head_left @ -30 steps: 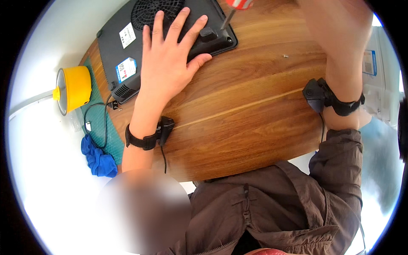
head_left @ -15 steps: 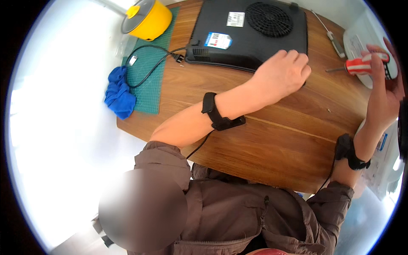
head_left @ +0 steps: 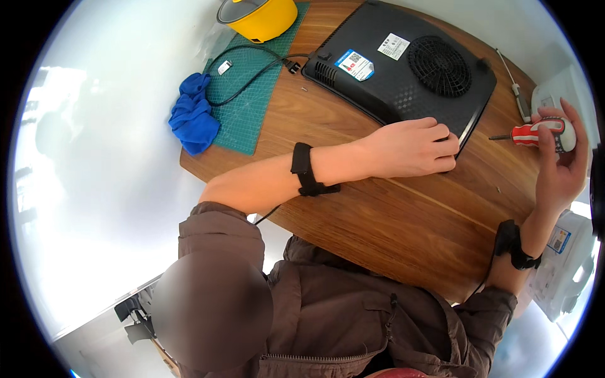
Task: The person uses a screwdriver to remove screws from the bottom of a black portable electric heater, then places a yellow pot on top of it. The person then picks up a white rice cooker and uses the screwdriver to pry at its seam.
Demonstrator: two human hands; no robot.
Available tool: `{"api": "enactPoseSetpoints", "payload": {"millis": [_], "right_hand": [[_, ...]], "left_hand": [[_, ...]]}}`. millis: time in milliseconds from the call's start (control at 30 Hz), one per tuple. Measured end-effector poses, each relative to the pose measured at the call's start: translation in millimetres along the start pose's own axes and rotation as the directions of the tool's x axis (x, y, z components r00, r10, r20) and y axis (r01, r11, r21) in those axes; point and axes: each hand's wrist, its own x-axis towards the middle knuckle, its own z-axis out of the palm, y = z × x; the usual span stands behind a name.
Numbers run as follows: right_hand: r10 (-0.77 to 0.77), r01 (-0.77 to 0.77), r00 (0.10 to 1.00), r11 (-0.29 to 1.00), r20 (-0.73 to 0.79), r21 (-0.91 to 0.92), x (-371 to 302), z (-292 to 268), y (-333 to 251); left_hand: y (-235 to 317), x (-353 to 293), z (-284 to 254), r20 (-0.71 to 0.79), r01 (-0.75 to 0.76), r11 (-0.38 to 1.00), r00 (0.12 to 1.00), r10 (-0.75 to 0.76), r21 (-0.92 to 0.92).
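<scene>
A black induction cooker (head_left: 378, 82) lies with its vented underside up on the wooden table. My left hand (head_left: 413, 148) is closed on its near right corner; the fingertips are hidden there. On the right, my right hand (head_left: 561, 164) holds a red-and-white screwdriver (head_left: 535, 133) between thumb and fingers, with its shaft pointing left. Just beyond that hand, a second screwdriver (head_left: 520, 97) with a grey handle and long thin shaft lies on the table.
On the left a green cutting mat (head_left: 252, 120) carries a blue cloth (head_left: 192, 116), a black power cord (head_left: 249, 80) and a yellow pot (head_left: 271, 22). Small screws (head_left: 304, 89) lie about the table (head_left: 353, 214). White plastic containers (head_left: 561, 88) stand at the right edge.
The induction cooker has turned clockwise on the table, with my left hand at its corner. My right hand still holds the red-and-white screwdriver. The whole view has also shifted and tilted.
</scene>
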Motion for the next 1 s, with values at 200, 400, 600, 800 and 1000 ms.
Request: {"api": "enactPoseSetpoints", "payload": {"millis": [200, 400, 600, 800, 1000], "right_hand": [[-0.085, 0.077, 0.994, 0.990, 0.068, 0.115, -11.1, 6.1, -3.3], [-0.091, 0.080, 0.991, 0.990, 0.096, 0.116, -10.8, 6.8, -11.4], [-0.129, 0.123, 0.987, 0.990, 0.099, 0.069, -3.1, -4.1, -11.0], [-0.041, 0.041, 0.999, 0.999, 0.016, 0.005, 1.5, -20.7, 1.7], [-0.083, 0.080, 0.996, 0.995, -0.036, -0.064, 4.0, -28.8, 0.0]], "left_hand": [[-12.5, -31.1, -7.6, -0.041, -0.134, 0.988, 0.990, 0.132, -0.072], [-38.4, -66.3, -39.5, 0.061, -0.307, 0.949, 0.948, 0.311, -0.067], [-77.3, -122.5, -68.9, 0.004, 0.052, 0.984, 0.999, -0.052, -0.170], [-101.8, -176.0, -70.8, 0.069, 0.669, 0.741, 0.743, -0.665, -0.058], [-102.5, -187.9, -64.8, 0.181, 0.581, 0.814, 0.802, -0.570, -0.013]]}}
